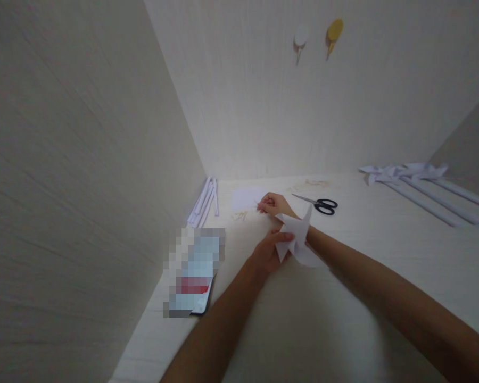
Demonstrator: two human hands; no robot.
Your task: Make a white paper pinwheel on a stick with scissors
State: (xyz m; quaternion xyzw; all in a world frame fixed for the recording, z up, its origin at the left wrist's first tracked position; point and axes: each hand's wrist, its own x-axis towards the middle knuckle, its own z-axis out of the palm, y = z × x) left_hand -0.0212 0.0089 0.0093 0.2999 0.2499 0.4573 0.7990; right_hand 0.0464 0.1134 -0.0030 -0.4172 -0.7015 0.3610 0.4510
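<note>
My left hand [268,249] is closed on a folded white paper pinwheel [302,240], with the thumb pressed near its centre. Beyond it, my right hand [277,204] reaches across to the far side, its forearm passing behind the pinwheel. The fingertips of that hand are pinched together beside a white paper sheet [245,197]; whatever is between them is too small to make out. Just left of those fingertips lie several thin, pale yellowish strips [239,216]. Black-handled scissors [319,204] rest to the right of my right hand, blades pointing left.
Rolled white paper sticks [203,204] lie against the left wall, with a partly blurred phone [201,300] nearer me. Several finished pinwheels on paper sticks [427,197] lie at the far right. More pale strips [313,184] are behind the scissors. Two hooks [335,31] hang on the back wall.
</note>
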